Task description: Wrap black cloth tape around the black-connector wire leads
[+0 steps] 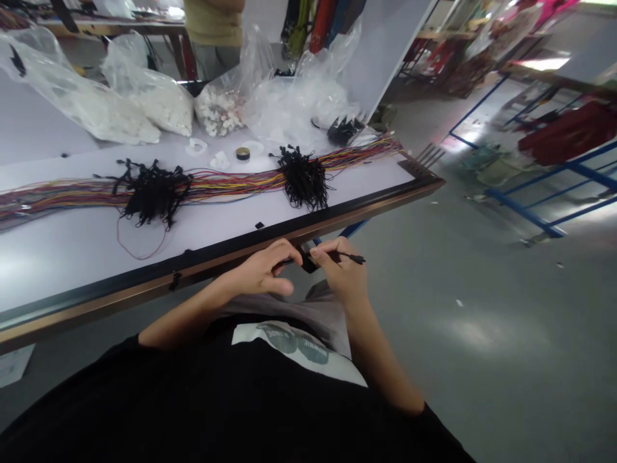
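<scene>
Just past the table's front edge, my right hand [344, 270] pinches a thin black cable [357, 258], whose dark end sticks out to the right. Close beside it on the left, my left hand [270, 267] is curled, thumb apart from the fingertips, near a dark piece between the hands; what it holds, if anything, is too small to tell. Behind them on the table lies a long bundle of coloured wires [231, 185], with one black cable cluster [306, 179] at the centre and another black cluster [154, 191] to the left.
The table [222, 235] has a raised brown and black front edge. Plastic bags with white parts [166, 103] stand at the back, near a tape roll [243, 153]. A person [214, 26] is beyond them. Blue-framed racks [525, 212] stand on the right.
</scene>
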`<state>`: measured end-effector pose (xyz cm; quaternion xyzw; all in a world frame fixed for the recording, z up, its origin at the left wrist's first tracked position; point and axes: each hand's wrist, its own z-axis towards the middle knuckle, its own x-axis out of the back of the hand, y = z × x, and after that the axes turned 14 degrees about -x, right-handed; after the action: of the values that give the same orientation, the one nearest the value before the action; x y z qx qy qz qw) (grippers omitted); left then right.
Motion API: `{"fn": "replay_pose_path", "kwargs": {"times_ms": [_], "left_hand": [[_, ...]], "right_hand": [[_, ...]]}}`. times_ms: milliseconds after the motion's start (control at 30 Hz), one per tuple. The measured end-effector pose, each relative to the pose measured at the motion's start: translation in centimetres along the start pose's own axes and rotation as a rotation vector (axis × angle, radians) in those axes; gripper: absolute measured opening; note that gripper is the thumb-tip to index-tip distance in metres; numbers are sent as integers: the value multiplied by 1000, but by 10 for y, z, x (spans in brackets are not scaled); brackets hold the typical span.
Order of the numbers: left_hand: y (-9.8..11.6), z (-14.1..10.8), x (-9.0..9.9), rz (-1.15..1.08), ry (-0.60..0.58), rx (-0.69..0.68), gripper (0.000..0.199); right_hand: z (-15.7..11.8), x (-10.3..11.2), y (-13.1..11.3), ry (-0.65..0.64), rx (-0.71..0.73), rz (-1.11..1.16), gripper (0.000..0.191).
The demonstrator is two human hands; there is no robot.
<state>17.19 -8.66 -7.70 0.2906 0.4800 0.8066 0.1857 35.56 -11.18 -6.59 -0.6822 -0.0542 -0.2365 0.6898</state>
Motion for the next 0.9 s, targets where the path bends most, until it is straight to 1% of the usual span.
{"fn": "replay_pose_path", "kwargs": {"times_ms": [67,100,167,233,300,333,400,433,467,533,567,600,667,700,733,800,900], "left_hand": [[-1,5,-3,20,106,46,32],[-1,8,-6,41,151,61,24],[0,12,-11,103,195,44,11],[0,14,-16,164,249,-5,2],[0,13,-21,186,322,-49,8],[-1,12,-23,183,357,-61,9],[-1,11,-27,139,410,-41,6],[0,11,-28,87,443,-8,3],[0,11,-28,15,481,37,5],[2,12,-25,-164,537,128,23],[2,14,-22,-250,528,162,31],[2,15,-19,-324,487,185,36],[0,17,-15,-441,361,231,38],[-1,18,-14,-496,318,256,39],[-2,18,-15,-551,303,282,39],[-3,17,-19,-635,362,303,40],[-1,12,-24,-663,482,255,40]], "right_hand": [[-1,2,-4,-22,66,12,15],[-1,2,-5,-31,75,33,15],[-4,-1,-3,-58,29,98,14],[-6,-7,2,-122,-70,177,13],[-7,-12,7,-188,-149,218,14],[-8,-13,9,-194,-165,207,14],[-9,-14,9,-132,-142,135,14],[-9,-13,8,-78,-110,93,12],[-9,-12,7,-27,-74,61,11],[-9,-9,3,22,-10,33,10],[-10,-8,0,12,11,34,11],[-11,-8,-2,-13,22,38,12],[-13,-8,-5,-76,20,42,14],[-14,-9,-6,-94,5,46,15],[-15,-9,-6,-100,-19,56,15],[-16,-12,-2,-82,-81,108,15],[-13,-15,8,-35,-180,247,19]]}}
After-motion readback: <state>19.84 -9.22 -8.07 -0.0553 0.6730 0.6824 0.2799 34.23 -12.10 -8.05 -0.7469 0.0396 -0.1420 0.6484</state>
